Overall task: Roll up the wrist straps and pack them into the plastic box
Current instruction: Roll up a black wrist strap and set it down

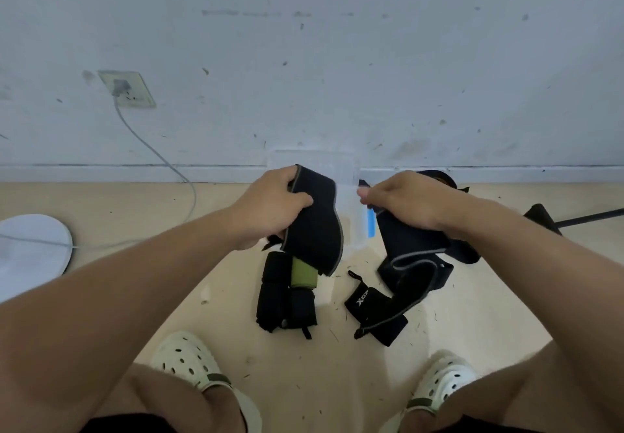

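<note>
My left hand (270, 204) grips the upper end of a wide black strap with grey edging (314, 230), which hangs down over the floor. My right hand (401, 199) pinches another black grey-edged strap (408, 257) whose lower end trails on the floor. Between the hands stands the clear plastic box (351, 216) with a blue clip, against the wall. Rolled black straps and a green one (287, 292) lie below my left hand. A black strap with white lettering (371, 311) lies to the right of them.
A white wall with a socket and grey cable (158, 152) runs at the back. A white round object (30, 247) lies at the left. Dark straps and a black bar (553, 219) are at the right. My feet in white clogs (189, 361) stand near the bottom.
</note>
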A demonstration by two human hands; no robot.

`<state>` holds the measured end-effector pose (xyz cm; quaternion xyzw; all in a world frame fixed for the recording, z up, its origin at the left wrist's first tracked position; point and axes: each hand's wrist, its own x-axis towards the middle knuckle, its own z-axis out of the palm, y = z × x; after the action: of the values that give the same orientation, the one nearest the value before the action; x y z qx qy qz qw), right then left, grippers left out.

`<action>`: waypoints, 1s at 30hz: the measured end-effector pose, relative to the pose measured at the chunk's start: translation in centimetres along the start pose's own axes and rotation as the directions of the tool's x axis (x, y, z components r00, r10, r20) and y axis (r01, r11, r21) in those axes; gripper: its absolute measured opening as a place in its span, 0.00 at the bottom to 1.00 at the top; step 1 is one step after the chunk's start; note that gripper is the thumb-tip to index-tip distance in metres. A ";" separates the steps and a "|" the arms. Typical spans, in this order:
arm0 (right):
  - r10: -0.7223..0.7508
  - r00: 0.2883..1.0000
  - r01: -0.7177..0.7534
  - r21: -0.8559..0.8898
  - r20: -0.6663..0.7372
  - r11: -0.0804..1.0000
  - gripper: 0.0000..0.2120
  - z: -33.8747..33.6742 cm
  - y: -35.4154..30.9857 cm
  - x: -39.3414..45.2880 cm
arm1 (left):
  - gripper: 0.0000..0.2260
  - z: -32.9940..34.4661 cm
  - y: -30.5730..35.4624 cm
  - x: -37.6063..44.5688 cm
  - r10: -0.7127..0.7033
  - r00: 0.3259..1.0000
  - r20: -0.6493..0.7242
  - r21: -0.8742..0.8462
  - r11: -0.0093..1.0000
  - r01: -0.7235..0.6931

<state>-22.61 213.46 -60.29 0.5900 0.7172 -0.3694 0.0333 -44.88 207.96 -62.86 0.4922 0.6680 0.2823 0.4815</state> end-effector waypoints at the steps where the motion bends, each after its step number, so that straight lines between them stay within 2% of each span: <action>1: 0.040 0.999 -0.041 0.077 0.009 0.996 0.28 0.0 -0.2 -0.1 | 0.11 0.2 0.0 -0.3 0.086 0.996 0.026 0.148 0.985 -0.089; 3: 0.079 0.996 -0.087 0.200 0.048 0.976 0.32 0.0 -0.5 -0.2 | 0.17 0.7 0.2 -0.8 0.188 0.976 0.109 0.342 0.915 -0.215; 4: 0.068 0.996 -0.080 0.228 0.060 0.970 0.33 0.1 -0.7 -0.1 | 0.23 1.0 0.2 -1.1 0.210 0.966 0.152 0.406 0.878 -0.255; 6: 0.022 0.995 -0.047 0.256 0.098 0.965 0.35 0.4 -1.1 -0.1 | 0.35 1.8 0.3 -1.6 0.216 0.947 0.237 0.511 0.802 -0.310; 7: 0.007 0.992 -0.042 0.281 0.125 0.959 0.35 0.6 -1.3 -0.1 | 0.37 2.1 0.3 -1.7 0.211 0.939 0.271 0.539 0.775 -0.330; 10: 0.015 0.981 -0.094 0.407 0.194 0.908 0.27 1.1 -1.9 -0.3 | 0.36 2.6 0.1 -1.7 0.221 0.922 0.319 0.532 0.763 -0.367; 12: 0.007 0.991 -0.071 0.481 0.133 0.874 0.21 1.3 -1.9 -0.1 | 0.35 2.3 0.1 -1.7 0.225 0.905 0.362 0.511 0.764 -0.394; 15: -0.005 0.998 -0.024 0.446 0.062 0.895 0.15 1.2 -1.6 0.3 | 0.31 1.6 0.1 -1.8 0.173 0.877 0.449 0.449 0.805 -0.388; 18: 0.039 0.997 -0.064 0.377 0.073 0.924 0.16 1.0 -1.5 0.4 | 0.26 1.4 0.0 -1.8 0.160 0.889 0.429 0.443 0.820 -0.362; 21: 0.072 0.990 -0.101 0.254 0.120 0.962 0.19 1.5 -1.6 0.6 | 0.19 1.7 0.2 -2.0 0.229 0.920 0.317 0.477 0.801 -0.363; 23: 0.091 0.985 -0.119 0.195 0.144 0.974 0.23 1.9 -1.6 0.9 | 0.18 1.7 0.4 -2.0 0.259 0.929 0.264 0.514 0.777 -0.363; 27: 0.142 0.968 -0.195 0.261 0.209 0.945 0.32 2.4 -1.4 1.4 | 0.21 1.4 0.6 -2.0 0.290 0.936 0.198 0.581 0.735 -0.350; 30: 0.146 0.943 -0.247 0.336 0.298 0.909 0.31 2.8 -1.4 1.7 | 0.20 1.5 1.2 -2.7 0.345 0.911 0.225 0.578 0.706 -0.409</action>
<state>-25.38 213.21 -62.45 0.6005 0.5604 -0.5677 0.0554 -42.90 205.74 -61.47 0.7609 0.5829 0.1173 0.2599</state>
